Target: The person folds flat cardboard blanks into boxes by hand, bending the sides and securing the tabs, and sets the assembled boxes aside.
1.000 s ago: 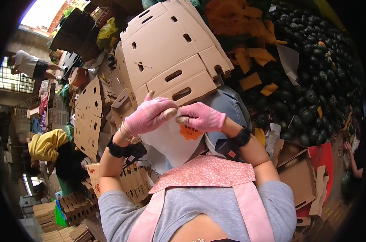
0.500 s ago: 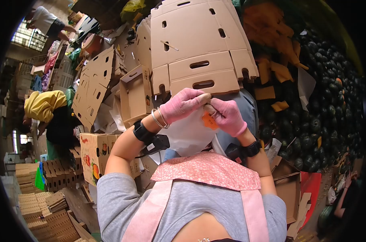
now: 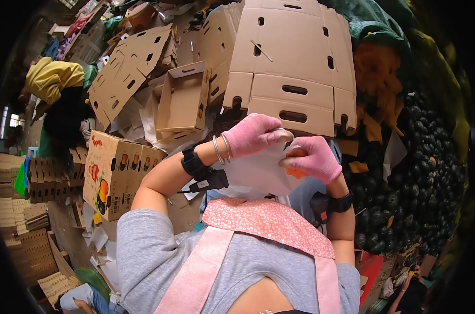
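1. **Sheet, location.** A translucent white sheet (image 3: 258, 170) is spread in front of the apron (image 3: 269, 225), just beside the near edge of a stack of flat cartons (image 3: 295, 68).
2. **Left grip.** The left hand (image 3: 253, 135), in a pink glove, is closed, with thumb and forefinger together at the upper edge of the sheet. Whether the fingertips pinch the sheet itself cannot be confirmed.
3. **Right grip.** The right hand (image 3: 318, 159), also gloved, is closed on an orange label (image 3: 296, 172). The fingers cover part of the label.
4. **Done.** The sheet is opened out and the label lies against it. Both hands are engaged at its upper right part, close together but apart.
5. **Not done.** Neither sheet nor label is released. Judged from hand position, handling is partway through. Whether the label is stuck to the sheet, printed on it or loose cannot be determined.
6. **Cartons.** The stacked cartons are flat and unfolded; a thin stick (image 3: 261, 50) lies on the top one. To the left, one open carton tray (image 3: 182, 102) is formed and a printed carton (image 3: 112, 178) is set up.
7. **Surroundings.** Dark green squashes (image 3: 405, 193) are heaped at the right. A person in yellow (image 3: 54, 78) is at the far left.
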Action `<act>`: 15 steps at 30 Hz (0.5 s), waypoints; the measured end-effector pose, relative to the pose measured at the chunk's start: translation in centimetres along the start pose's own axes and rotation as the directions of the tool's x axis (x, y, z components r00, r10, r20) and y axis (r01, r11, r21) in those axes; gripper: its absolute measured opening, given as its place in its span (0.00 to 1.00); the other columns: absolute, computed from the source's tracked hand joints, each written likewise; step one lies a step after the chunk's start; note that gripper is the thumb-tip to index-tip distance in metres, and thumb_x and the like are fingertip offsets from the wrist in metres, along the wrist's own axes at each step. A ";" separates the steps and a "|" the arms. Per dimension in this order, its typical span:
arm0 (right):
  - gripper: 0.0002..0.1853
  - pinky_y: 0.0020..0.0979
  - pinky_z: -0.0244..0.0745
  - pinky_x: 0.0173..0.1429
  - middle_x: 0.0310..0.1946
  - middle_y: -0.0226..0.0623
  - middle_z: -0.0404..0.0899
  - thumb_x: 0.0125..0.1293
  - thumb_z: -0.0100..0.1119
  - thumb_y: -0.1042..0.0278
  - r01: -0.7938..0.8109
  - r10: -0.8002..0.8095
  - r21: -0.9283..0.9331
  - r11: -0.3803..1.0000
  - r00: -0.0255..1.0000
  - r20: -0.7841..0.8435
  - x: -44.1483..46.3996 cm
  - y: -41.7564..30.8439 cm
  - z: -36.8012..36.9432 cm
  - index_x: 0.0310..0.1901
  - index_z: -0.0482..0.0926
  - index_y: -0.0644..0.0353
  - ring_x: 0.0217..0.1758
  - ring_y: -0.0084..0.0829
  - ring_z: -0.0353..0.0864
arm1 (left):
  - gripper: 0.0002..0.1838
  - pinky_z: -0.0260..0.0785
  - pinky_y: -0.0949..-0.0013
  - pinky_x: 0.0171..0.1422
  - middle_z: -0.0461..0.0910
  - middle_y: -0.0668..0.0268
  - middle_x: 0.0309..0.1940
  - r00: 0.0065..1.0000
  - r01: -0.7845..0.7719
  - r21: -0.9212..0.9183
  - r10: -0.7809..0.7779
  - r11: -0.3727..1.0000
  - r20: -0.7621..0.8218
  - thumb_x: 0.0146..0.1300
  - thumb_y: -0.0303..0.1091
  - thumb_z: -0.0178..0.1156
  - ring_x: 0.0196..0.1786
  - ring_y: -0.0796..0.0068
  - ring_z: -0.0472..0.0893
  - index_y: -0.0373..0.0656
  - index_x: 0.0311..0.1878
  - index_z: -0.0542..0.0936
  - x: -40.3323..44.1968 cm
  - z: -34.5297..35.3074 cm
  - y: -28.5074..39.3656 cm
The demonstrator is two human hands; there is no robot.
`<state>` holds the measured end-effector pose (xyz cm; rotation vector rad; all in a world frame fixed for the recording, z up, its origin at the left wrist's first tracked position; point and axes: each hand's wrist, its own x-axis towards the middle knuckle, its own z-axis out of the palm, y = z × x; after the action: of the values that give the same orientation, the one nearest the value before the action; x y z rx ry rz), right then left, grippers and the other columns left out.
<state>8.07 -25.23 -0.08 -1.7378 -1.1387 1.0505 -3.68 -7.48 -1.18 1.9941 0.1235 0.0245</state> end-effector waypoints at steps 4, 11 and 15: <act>0.10 0.22 0.74 0.32 0.21 0.37 0.81 0.50 0.71 0.67 0.052 -0.113 -0.199 0.979 0.945 -0.306 -0.7 -1.5 0.9 0.30 0.82 0.63 0.25 0.17 0.79 | 0.21 0.67 0.74 0.34 0.70 0.72 0.20 0.958 0.214 -0.167 -0.240 0.963 -0.155 0.68 0.47 0.54 0.28 0.84 0.66 0.35 0.31 0.76 0.6 -0.6 -2.8; 0.06 0.20 0.74 0.33 0.24 0.30 0.82 0.54 0.69 0.74 0.126 -0.070 0.102 0.987 0.897 -0.436 0.2 0.2 1.6 0.31 0.81 0.64 0.28 0.15 0.78 | 0.40 0.72 0.69 0.48 0.79 0.61 0.39 0.975 0.045 0.013 -0.047 0.999 0.215 0.37 0.53 0.77 0.41 0.70 0.79 0.40 0.51 0.74 -3.4 -3.8 -4.8; 0.05 0.20 0.73 0.32 0.25 0.30 0.81 0.56 0.67 0.78 0.296 -0.235 0.152 0.943 0.916 -0.323 1.6 0.8 3.4 0.32 0.78 0.64 0.28 0.15 0.77 | 0.49 0.71 0.66 0.56 0.79 0.57 0.49 0.898 0.171 0.083 -0.190 0.982 0.397 0.38 0.52 0.76 0.52 0.65 0.79 0.45 0.65 0.67 -6.2 -3.9 -3.7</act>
<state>5.56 -23.36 -2.33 -1.4736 -1.0048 0.6783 -10.40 -3.04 -2.71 1.9836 0.0413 -0.5141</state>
